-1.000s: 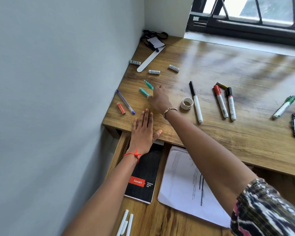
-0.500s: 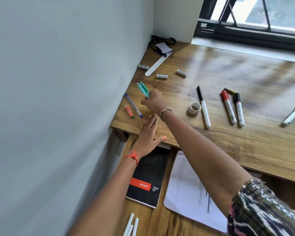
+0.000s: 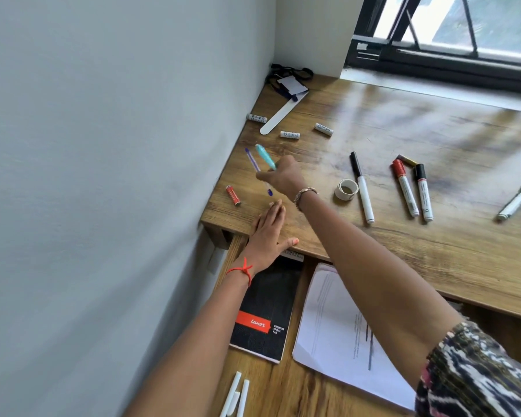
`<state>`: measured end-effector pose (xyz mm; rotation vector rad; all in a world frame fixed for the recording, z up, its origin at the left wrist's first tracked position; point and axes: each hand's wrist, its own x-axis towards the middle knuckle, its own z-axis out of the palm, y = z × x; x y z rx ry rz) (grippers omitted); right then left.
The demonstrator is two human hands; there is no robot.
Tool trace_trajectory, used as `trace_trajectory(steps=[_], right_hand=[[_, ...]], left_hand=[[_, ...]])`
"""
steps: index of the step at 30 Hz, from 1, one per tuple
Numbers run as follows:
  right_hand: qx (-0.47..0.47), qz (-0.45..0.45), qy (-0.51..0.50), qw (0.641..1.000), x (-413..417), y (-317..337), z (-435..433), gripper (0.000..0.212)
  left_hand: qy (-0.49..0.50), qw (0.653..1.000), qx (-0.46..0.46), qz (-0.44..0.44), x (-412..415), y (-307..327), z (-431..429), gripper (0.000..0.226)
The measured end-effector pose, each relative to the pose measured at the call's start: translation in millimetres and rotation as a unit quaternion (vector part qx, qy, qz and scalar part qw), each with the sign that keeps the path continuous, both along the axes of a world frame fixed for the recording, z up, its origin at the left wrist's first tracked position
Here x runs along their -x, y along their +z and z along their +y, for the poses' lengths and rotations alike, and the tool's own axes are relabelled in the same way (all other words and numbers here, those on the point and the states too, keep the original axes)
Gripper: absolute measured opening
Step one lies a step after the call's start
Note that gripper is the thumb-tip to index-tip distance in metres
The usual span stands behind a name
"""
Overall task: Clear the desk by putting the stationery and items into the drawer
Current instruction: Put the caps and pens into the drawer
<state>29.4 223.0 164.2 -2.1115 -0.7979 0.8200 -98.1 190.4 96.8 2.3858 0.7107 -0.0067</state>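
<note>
Right hand (image 3: 283,176) is closed around a bunch of pens held above the desk (image 3: 373,136): a teal pen (image 3: 265,156) sticks up out of the fist, and the blue pen (image 3: 253,160) that lay flat on the wood half a second ago is now lifted with it, its capped end showing below the hand. 1 second ago the teal pens were still lying on the desk, so the hand has gathered them and added the blue one. Left hand (image 3: 268,233) lies flat and open on the desk edge, holding nothing. Just beside it the red battery (image 3: 233,195) has not moved. Below, the drawer (image 3: 289,383) stands open with a black spiral pad (image 3: 263,314) and papers (image 3: 334,335) inside. Judging from this, the bunch is ready to go into the drawer, while markers, tape and batteries remain on the desk.
</note>
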Motion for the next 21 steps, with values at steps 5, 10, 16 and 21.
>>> trace_trajectory(steps=[5,10,16,21], right_hand=[[-0.009,0.056,-0.071,0.996,-11,6,-61,0.029],[0.041,0.138,-0.017,0.989,26,-1,-162,0.016],[0.160,0.210,0.062,0.963,104,-56,-280,0.014],[0.171,0.259,-0.051,0.949,163,-106,-353,0.012]], left_hand=[[0.065,0.990,0.118,-0.051,0,10,6,0.063],[0.235,0.864,0.392,-0.214,31,28,-60,0.018],[0.260,0.841,0.472,-0.047,94,-24,-161,0.017],[0.221,0.840,0.489,0.085,141,-54,-210,0.014]])
